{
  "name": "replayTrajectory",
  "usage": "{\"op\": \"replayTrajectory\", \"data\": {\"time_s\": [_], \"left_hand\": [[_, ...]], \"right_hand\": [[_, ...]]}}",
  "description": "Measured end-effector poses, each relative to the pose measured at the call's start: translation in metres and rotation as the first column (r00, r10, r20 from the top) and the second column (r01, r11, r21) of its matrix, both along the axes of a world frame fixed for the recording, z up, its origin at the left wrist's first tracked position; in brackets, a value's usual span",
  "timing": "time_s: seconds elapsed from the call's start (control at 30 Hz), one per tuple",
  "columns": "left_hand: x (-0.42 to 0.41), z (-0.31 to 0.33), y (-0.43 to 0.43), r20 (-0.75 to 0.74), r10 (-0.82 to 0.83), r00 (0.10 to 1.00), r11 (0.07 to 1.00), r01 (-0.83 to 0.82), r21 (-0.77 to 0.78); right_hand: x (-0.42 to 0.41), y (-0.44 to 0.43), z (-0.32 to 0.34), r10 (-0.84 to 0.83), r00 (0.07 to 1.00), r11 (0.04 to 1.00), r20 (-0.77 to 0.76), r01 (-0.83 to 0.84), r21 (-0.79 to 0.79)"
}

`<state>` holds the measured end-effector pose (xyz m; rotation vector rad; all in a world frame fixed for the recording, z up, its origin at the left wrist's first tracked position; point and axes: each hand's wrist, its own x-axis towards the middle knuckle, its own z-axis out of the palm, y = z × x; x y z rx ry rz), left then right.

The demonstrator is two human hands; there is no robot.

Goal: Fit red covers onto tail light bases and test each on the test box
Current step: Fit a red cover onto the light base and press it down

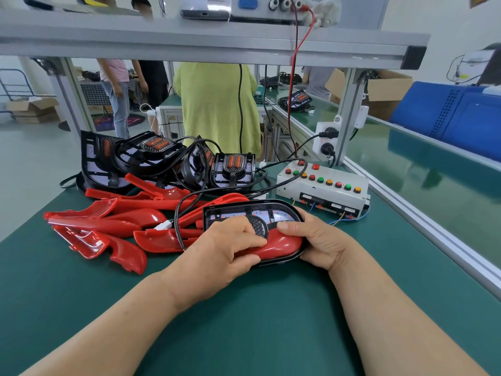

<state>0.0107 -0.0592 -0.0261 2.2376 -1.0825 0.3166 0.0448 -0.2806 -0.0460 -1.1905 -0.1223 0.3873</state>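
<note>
- Head view: left hand [230, 245] is curled over the red cover [282, 244], fingers on top, thumb at the near edge, pinching it down.
- Right hand [320, 240] wraps round the right end of the black base [271, 205], thumb lying on the cover's top.
- Cover sits on the near half of the base, and the base lies flat on the green mat [271, 308], right in front of the person.
- Far half of the base is uncovered, with the board and a round grille showing.
- Judgement: cover is light, thin, glossy plastic, so slippery, and it may crack if forced. Base looks stiffer.
- Best hold is by the edges and ends, pressing along the rim, not mid-dome.
- Black cable [177, 218] loops off to the left of the base.
- Loose covers [108, 221] are piled to the left, with more bases [162, 158] stacked behind them.
- Test box [322, 189] with coloured buttons sits just beyond the base. Testing is not yet begun, I judge.
</note>
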Motion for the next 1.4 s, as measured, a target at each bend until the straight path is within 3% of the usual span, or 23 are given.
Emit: {"op": "replayTrajectory", "data": {"time_s": [0.47, 0.53, 0.6, 0.67, 0.77, 0.83, 0.93, 1.03, 1.23, 1.4], "left_hand": [[-0.007, 0.000, -0.004, 0.046, 0.077, 0.996, 0.992, -0.081, 0.095], [-0.010, 0.002, 0.001, -0.016, 0.098, 0.995, 0.994, -0.097, 0.051], [-0.012, 0.007, 0.012, -0.111, 0.155, 0.982, 0.981, -0.166, -0.099], [-0.012, 0.012, 0.026, -0.158, 0.286, 0.945, 0.935, -0.311, -0.173], [-0.013, 0.012, 0.045, -0.269, 0.512, 0.816, 0.838, -0.543, -0.050], [-0.013, 0.010, 0.051, -0.450, 0.552, 0.702, 0.797, -0.603, 0.038], [-0.016, 0.009, 0.048, -0.738, 0.399, 0.544, 0.845, -0.530, 0.066], [-0.018, 0.006, 0.040, -0.873, 0.221, 0.434, 0.874, -0.485, -0.019], [-0.010, 0.004, 0.038, -0.958, -0.196, 0.209, 0.834, -0.478, -0.275], [-0.004, 0.002, 0.036, -0.964, -0.199, 0.178, 0.793, -0.549, -0.265]], "right_hand": [[-0.001, 0.002, 0.003, -0.023, 1.000, 0.999, -0.018, 0.022, -0.041], [-0.001, 0.001, 0.002, -0.023, 1.000, 0.999, -0.021, 0.022, -0.043], [0.001, 0.000, 0.000, -0.017, 1.000, 0.999, -0.025, 0.016, -0.041], [0.001, -0.001, 0.000, -0.021, 0.999, 0.999, -0.036, 0.020, -0.039], [0.001, -0.001, 0.000, -0.022, 0.999, 0.999, -0.039, 0.021, -0.030], [0.000, -0.001, 0.000, -0.023, 0.999, 1.000, -0.042, 0.022, -0.021], [0.001, -0.001, 0.000, -0.025, 0.999, 1.000, -0.040, 0.025, -0.007], [0.000, -0.001, -0.001, -0.037, 0.999, 0.999, -0.036, 0.037, 0.002], [0.001, 0.001, -0.001, -0.041, 0.999, 0.999, -0.022, 0.041, 0.021], [0.001, 0.002, -0.001, -0.053, 0.998, 0.998, -0.029, 0.054, 0.026]]}}
